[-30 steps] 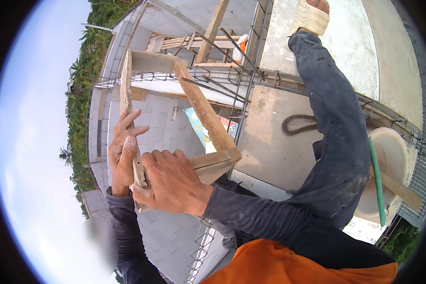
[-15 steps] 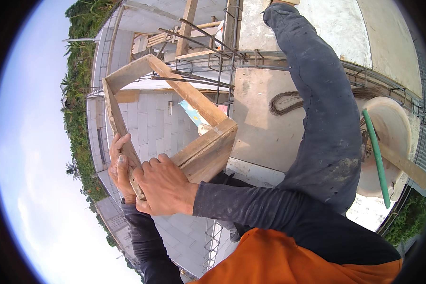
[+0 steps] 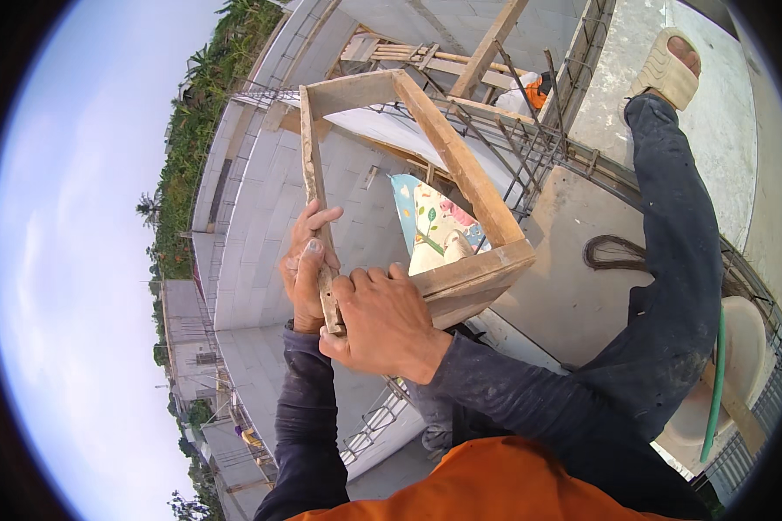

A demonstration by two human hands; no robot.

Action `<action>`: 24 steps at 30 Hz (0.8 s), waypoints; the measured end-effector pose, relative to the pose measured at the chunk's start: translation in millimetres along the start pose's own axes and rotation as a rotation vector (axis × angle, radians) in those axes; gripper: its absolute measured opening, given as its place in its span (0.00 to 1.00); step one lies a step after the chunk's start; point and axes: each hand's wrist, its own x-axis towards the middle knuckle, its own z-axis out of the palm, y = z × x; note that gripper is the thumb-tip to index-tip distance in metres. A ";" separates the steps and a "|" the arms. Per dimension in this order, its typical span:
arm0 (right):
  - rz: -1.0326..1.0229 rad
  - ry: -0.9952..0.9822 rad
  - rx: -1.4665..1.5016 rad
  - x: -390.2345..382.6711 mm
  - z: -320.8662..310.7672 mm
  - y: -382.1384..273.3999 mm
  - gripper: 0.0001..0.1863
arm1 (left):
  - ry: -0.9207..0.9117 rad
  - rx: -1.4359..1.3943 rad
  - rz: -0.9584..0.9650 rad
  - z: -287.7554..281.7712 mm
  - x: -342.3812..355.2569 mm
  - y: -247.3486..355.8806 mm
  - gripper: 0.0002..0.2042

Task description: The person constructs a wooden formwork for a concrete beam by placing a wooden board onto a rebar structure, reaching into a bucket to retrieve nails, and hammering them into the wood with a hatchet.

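Both my hands hold an open rectangular wooden frame (image 3: pixel 462 169), made of rough boards and tilted out over the drop beside me. My left hand (image 3: pixel 305 267) is closed round the left board near its lower end, thumb on the inner side. At the near corner, my right hand (image 3: pixel 386 319) wraps its fingers over the near board, its knuckles up; part of that corner is hidden under it. Through the frame's opening shows a colourful printed sheet (image 3: pixel 426 215) with a pale shape in front of it, lower down.
Steel rebar (image 3: pixel 517 165) juts out beyond the frame's right side. A coil of wire (image 3: pixel 613 253) lies on the board by my leg. At right stands a pale basin (image 3: pixel 743 339) with a green hose (image 3: pixel 715 391) across it. Grey block walls (image 3: pixel 252 204) drop away below.
My view has turned, so the frame and both hands appear farther right. My sandalled foot and more of the printed sheet now show. Both hands keep their hold on the frame.
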 end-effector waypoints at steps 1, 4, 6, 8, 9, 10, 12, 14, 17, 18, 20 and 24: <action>0.001 0.010 -0.020 -0.7 1.4 0.8 0.26 | 0.000 -0.013 0.025 0.0 1.1 -5.1 0.22; -0.022 0.046 -0.033 0.7 -8.1 4.6 0.25 | -0.010 -0.011 -0.002 8.7 10.7 6.6 0.20; -0.036 0.097 -0.022 -8.2 -14.8 12.3 0.24 | -0.053 0.010 0.009 20.3 12.9 12.3 0.19; -0.072 0.179 -0.008 -10.3 -27.5 20.6 0.23 | -0.102 0.049 0.106 30.9 27.1 22.1 0.18; -0.086 0.210 0.009 -11.8 -31.8 26.0 0.23 | -0.126 0.089 0.116 36.2 31.9 26.7 0.19; -0.096 0.227 0.027 -14.1 -34.3 33.6 0.23 | -0.152 0.120 0.130 43.6 35.1 29.7 0.20; -0.034 0.207 0.115 -21.0 -42.9 37.0 0.22 | -0.191 0.190 0.188 53.9 45.1 29.3 0.21; 0.039 0.225 0.223 -26.3 -52.8 44.1 0.21 | -0.270 0.257 0.234 66.9 61.5 46.8 0.21; 0.084 0.262 0.327 -39.0 -65.7 59.4 0.23 | -0.361 0.305 0.302 87.3 72.1 53.9 0.15; 0.040 0.323 0.405 -43.9 -62.9 63.9 0.25 | -0.389 0.290 0.338 91.7 68.2 55.1 0.15; -0.037 0.446 0.441 -57.4 -60.1 83.7 0.30 | -0.553 0.282 0.461 97.9 58.5 61.3 0.25; 0.269 0.305 0.500 -90.1 -69.2 125.6 0.40 | -0.747 0.398 0.508 87.3 6.7 76.3 0.48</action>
